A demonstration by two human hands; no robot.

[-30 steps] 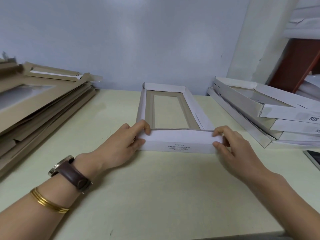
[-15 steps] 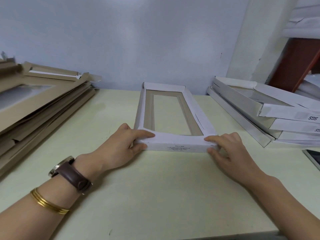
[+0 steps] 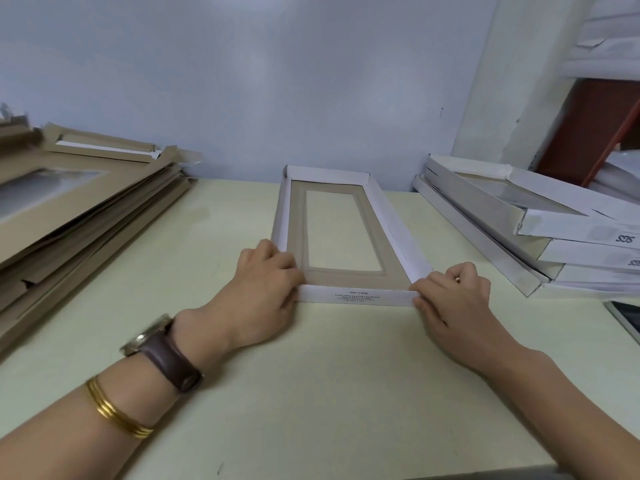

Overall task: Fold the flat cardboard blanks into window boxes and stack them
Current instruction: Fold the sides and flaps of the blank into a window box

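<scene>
Flat blanks (image 3: 69, 216) are running off the left edge, a dark device (image 3: 627, 317) is getting cropped at right, and print (image 3: 356, 296) on the window box (image 3: 394, 230) is blurring unreadably.

Small packing workroom, heaped flat blanks (image 3: 79, 202), stacked folded boxes (image 3: 540, 244), plain table (image 3: 329, 393), bare wall (image 3: 242, 81)

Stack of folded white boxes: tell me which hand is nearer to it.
Right. The right hand pinches the near right corner of the window box, beside the stack of folded white boxes; the left hand grips its near left corner, on the side away from the stack.
</scene>
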